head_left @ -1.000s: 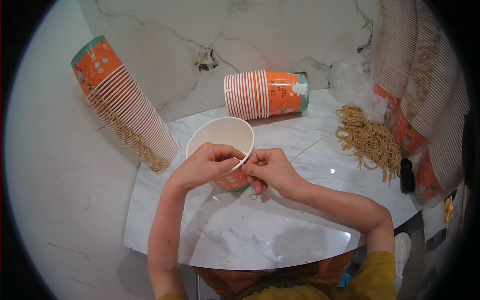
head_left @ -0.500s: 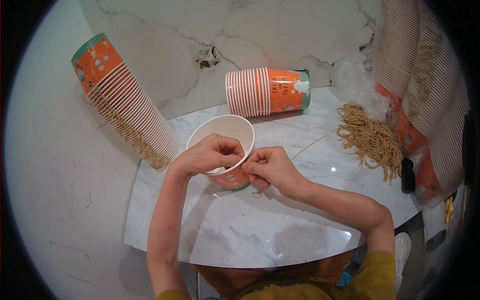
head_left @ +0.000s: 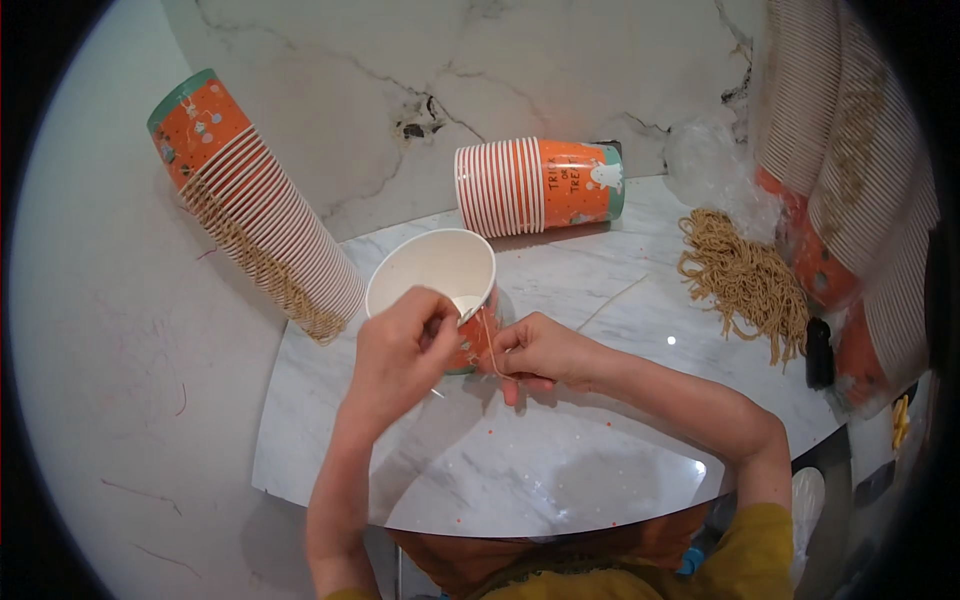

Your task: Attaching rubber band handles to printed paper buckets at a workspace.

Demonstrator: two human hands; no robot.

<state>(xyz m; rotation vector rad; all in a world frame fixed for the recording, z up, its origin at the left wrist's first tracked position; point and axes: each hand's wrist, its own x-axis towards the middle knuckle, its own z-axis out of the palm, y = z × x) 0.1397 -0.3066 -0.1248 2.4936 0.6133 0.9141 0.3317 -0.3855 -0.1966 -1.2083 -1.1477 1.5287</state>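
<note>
A round paper bucket (head_left: 478, 338), orange with a white rim and green base, stands upright on the small marbled table. My left hand (head_left: 400, 345) is at its front rim, thumb and finger pinched together; what lies between them is hidden. Beside the bucket's right wall, my right hand (head_left: 550, 352) is closed on a thin tan cord (head_left: 488, 335). This cord hangs from near the rim down the bucket's outside to the right fingers.
A tall stack of nested buckets (head_left: 290, 235), tan cords along its side, leans at left. A shorter stack (head_left: 500, 187) lies behind. At right are a heap of tan cords (head_left: 735, 275), a black object (head_left: 818, 352) and plastic-wrapped bucket stacks (head_left: 840, 200). One loose cord (head_left: 612, 302) lies on the table (head_left: 560, 470).
My left hand has drawn back from inside the rim toward me. My right hand has moved slightly down and right from the rim. A length of cord now shows along the bucket's outside.
</note>
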